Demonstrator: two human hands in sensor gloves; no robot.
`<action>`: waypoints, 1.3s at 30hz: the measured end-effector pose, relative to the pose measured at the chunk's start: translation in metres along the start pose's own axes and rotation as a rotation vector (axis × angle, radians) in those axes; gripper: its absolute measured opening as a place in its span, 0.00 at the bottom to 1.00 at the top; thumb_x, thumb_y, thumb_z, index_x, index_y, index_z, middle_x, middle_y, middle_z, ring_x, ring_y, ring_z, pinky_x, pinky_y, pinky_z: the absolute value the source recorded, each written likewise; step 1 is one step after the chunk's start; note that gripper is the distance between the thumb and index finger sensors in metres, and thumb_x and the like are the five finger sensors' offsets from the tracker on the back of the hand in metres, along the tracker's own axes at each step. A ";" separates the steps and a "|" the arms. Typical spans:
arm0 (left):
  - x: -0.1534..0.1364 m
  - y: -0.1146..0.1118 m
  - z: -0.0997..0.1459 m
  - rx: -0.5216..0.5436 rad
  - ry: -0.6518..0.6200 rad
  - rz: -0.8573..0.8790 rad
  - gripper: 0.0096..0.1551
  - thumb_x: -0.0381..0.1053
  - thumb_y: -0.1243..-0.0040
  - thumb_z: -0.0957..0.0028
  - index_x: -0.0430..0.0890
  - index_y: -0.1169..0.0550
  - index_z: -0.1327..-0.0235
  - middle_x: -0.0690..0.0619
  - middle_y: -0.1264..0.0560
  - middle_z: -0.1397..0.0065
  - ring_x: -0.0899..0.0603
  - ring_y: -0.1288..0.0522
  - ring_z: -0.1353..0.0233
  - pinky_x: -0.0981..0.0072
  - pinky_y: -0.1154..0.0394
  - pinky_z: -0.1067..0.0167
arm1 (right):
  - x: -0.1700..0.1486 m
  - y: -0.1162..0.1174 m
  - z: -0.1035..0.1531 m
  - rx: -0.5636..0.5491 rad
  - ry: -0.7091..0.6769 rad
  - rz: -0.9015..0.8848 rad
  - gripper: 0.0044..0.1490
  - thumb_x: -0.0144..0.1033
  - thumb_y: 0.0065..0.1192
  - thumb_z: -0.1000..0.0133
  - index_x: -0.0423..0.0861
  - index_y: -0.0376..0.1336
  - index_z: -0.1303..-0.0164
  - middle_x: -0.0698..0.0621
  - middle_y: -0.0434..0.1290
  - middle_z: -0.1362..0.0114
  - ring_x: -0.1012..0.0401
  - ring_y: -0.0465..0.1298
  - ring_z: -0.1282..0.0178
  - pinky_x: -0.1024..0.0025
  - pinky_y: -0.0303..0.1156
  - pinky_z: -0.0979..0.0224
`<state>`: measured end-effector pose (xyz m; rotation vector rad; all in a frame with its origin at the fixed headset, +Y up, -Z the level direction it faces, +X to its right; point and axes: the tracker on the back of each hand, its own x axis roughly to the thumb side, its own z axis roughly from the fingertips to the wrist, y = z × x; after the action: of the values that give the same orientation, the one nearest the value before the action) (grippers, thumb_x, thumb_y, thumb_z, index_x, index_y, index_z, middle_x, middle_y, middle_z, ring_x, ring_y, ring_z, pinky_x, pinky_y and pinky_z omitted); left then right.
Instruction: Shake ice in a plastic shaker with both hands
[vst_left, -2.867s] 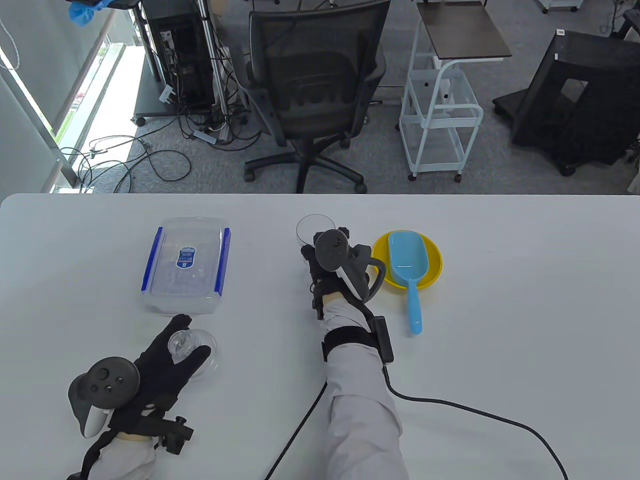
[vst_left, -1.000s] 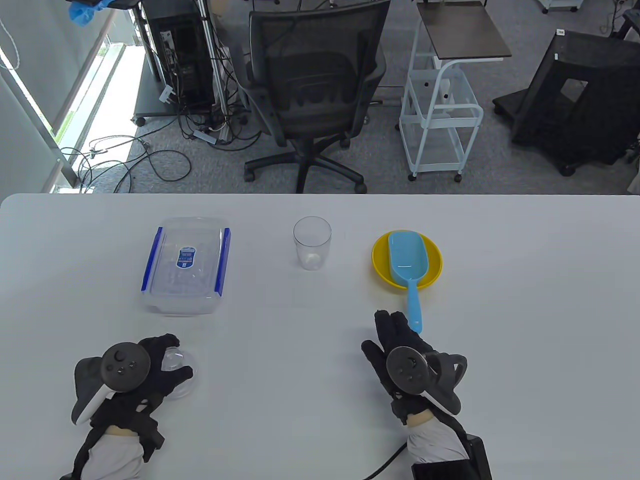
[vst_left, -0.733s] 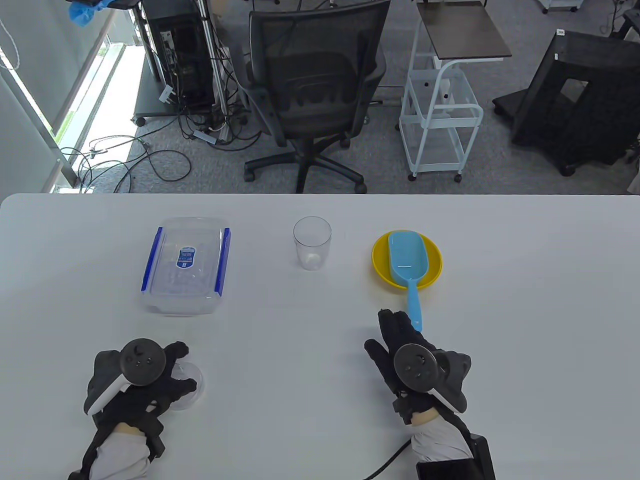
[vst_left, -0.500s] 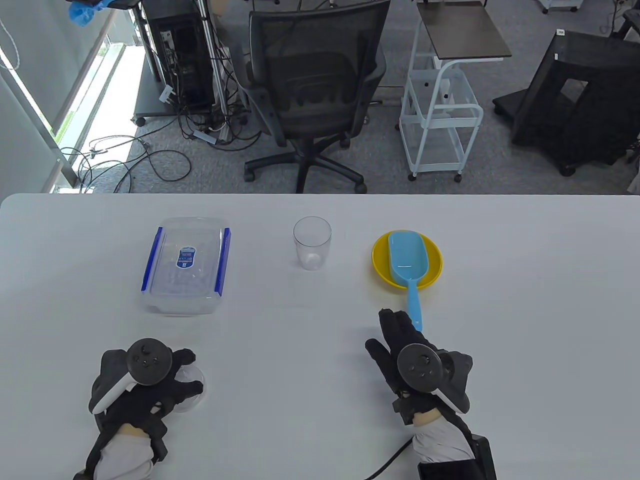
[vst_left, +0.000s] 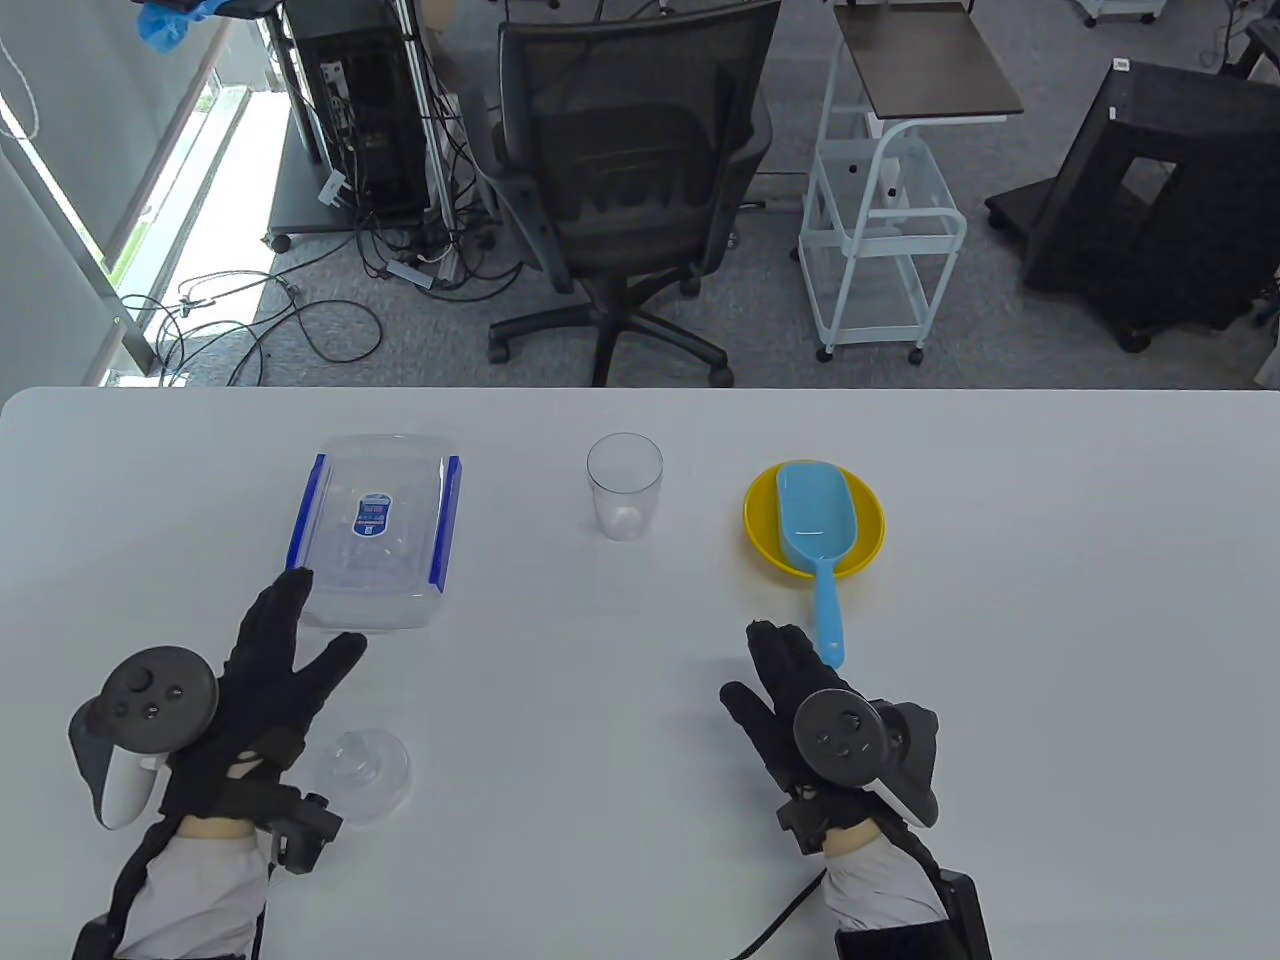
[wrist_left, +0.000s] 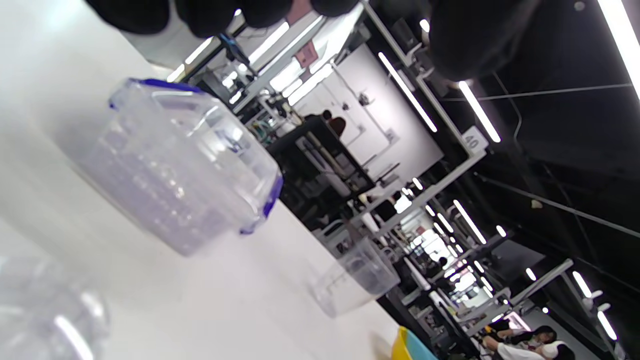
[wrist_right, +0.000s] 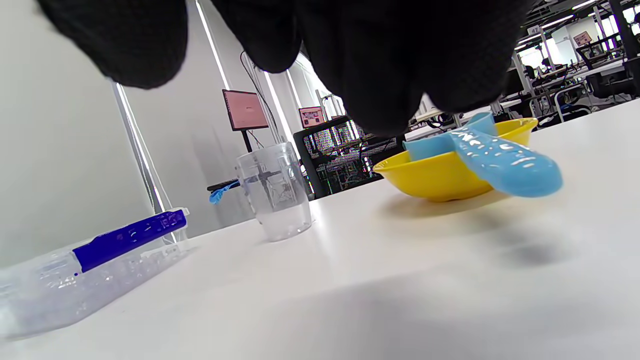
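Observation:
The clear plastic shaker cup (vst_left: 624, 486) stands open and upright at the table's back middle; it also shows in the left wrist view (wrist_left: 352, 282) and right wrist view (wrist_right: 272, 197). Its clear domed lid (vst_left: 360, 772) lies on the table at front left. My left hand (vst_left: 275, 660) is open, fingers spread, reaching toward the near edge of the clear ice box with blue clips (vst_left: 373, 528). My right hand (vst_left: 775, 670) lies open on the table, its fingertips just beside the blue scoop's handle (vst_left: 828, 620).
The blue scoop's bowl rests in a yellow bowl (vst_left: 860, 500) at back right. The ice box (wrist_left: 175, 170) has its lid on. A cable runs off the front edge from my right wrist. Chairs and a cart stand beyond the table's far edge.
My left hand let go of the lid, leaving it on the table, and moved forward and left toward the ice box. My right hand earlier left the cup and has stayed near the scoop handle.

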<state>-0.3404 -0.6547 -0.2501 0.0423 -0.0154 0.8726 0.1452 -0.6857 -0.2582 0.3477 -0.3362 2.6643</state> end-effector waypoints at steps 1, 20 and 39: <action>-0.003 0.006 -0.008 -0.003 0.010 0.002 0.52 0.67 0.44 0.30 0.40 0.48 0.07 0.25 0.47 0.12 0.21 0.43 0.17 0.21 0.38 0.29 | 0.001 -0.001 0.000 0.001 0.001 -0.003 0.42 0.49 0.69 0.46 0.40 0.61 0.27 0.29 0.67 0.28 0.39 0.78 0.38 0.40 0.75 0.39; -0.095 -0.005 -0.153 -0.215 0.477 0.054 0.49 0.60 0.44 0.28 0.38 0.52 0.08 0.27 0.46 0.13 0.23 0.39 0.18 0.27 0.34 0.29 | 0.018 0.006 -0.003 0.065 -0.061 0.036 0.42 0.49 0.69 0.46 0.40 0.60 0.26 0.28 0.66 0.27 0.38 0.77 0.37 0.39 0.74 0.39; -0.109 -0.023 -0.135 -0.165 0.532 0.436 0.56 0.57 0.27 0.37 0.38 0.47 0.10 0.30 0.28 0.33 0.39 0.24 0.42 0.31 0.23 0.35 | 0.021 0.014 -0.005 0.105 -0.079 0.056 0.43 0.49 0.68 0.46 0.40 0.60 0.25 0.29 0.66 0.27 0.38 0.77 0.37 0.40 0.74 0.38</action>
<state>-0.3932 -0.7468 -0.3888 -0.3597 0.4140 1.2933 0.1199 -0.6887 -0.2591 0.4843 -0.2335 2.7346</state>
